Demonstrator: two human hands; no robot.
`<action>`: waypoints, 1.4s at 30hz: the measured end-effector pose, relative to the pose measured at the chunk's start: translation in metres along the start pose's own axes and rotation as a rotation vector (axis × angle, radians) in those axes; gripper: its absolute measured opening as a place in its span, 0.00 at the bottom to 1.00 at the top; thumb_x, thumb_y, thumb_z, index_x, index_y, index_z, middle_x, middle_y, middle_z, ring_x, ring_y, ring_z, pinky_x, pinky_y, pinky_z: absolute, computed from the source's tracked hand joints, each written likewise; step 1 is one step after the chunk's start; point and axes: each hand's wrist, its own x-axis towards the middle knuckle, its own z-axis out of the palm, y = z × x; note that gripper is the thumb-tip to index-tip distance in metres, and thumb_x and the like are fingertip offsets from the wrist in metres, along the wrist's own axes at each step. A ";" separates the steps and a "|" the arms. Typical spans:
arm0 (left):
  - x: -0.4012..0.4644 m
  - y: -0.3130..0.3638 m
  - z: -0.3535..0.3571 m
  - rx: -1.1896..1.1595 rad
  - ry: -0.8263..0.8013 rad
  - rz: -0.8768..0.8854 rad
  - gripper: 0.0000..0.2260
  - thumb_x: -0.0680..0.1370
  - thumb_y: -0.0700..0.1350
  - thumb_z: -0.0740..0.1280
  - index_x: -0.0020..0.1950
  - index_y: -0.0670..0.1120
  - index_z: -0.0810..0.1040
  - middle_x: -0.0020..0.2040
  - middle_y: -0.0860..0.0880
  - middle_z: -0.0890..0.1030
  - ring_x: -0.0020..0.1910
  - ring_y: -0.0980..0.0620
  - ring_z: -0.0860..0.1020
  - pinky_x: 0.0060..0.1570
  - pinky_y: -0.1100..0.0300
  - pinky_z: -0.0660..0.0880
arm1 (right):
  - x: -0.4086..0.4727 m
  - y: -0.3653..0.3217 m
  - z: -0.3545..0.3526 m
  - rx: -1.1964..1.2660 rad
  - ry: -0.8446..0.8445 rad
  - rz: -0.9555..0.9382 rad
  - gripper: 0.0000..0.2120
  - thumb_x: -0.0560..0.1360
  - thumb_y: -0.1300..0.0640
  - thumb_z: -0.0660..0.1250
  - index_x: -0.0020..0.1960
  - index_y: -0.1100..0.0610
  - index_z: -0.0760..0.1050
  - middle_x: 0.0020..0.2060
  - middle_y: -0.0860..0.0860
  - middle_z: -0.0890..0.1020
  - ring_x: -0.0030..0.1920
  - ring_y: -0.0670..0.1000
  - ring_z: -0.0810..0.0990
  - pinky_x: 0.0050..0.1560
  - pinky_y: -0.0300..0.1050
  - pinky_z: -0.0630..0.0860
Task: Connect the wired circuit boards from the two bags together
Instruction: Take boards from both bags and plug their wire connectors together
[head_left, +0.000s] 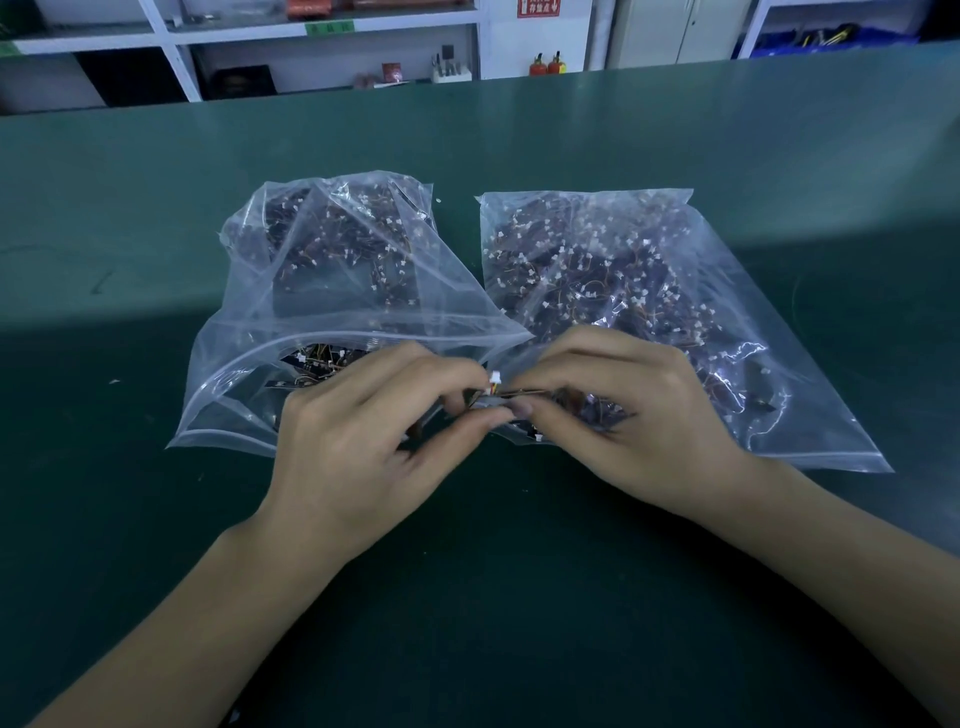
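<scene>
While both hands are meeting above dark green bench mat (467, 597), left hand (363, 447) and right hand (623, 421) are pinching small wired board with white connector (495, 378) between bags. Left bag (332, 291) lying open-mouthed, right bag (649, 291) flat beside it. White shelving (171, 62) standing behind; red extinguishers (548, 63) sitting by wall.

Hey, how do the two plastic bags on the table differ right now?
The left bag gapes open at its near edge and bunches up; the right bag lies flatter and spreads wider. Boards in the left bag sit in separate clumps, while the right bag's spread throughout. Both are clear and hold dark wired boards with white connectors.
</scene>
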 end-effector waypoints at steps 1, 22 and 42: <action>0.000 -0.001 0.000 0.007 -0.001 -0.022 0.10 0.83 0.50 0.75 0.49 0.44 0.87 0.39 0.52 0.80 0.34 0.55 0.74 0.34 0.60 0.73 | 0.000 0.000 0.000 0.003 0.010 -0.005 0.04 0.81 0.62 0.75 0.54 0.60 0.88 0.45 0.52 0.85 0.42 0.48 0.82 0.44 0.41 0.78; -0.002 -0.005 0.000 -0.038 0.028 -0.016 0.05 0.83 0.41 0.75 0.52 0.41 0.89 0.44 0.48 0.87 0.41 0.49 0.84 0.41 0.53 0.79 | 0.001 -0.003 -0.003 0.046 0.099 0.001 0.04 0.80 0.63 0.76 0.55 0.61 0.87 0.46 0.51 0.86 0.41 0.45 0.81 0.42 0.39 0.76; 0.000 0.002 -0.002 -0.125 0.039 -0.078 0.03 0.80 0.40 0.76 0.49 0.41 0.88 0.42 0.51 0.85 0.38 0.62 0.75 0.41 0.66 0.70 | 0.001 -0.006 -0.001 0.111 0.124 0.005 0.02 0.79 0.64 0.77 0.51 0.62 0.85 0.43 0.54 0.86 0.38 0.48 0.79 0.43 0.36 0.73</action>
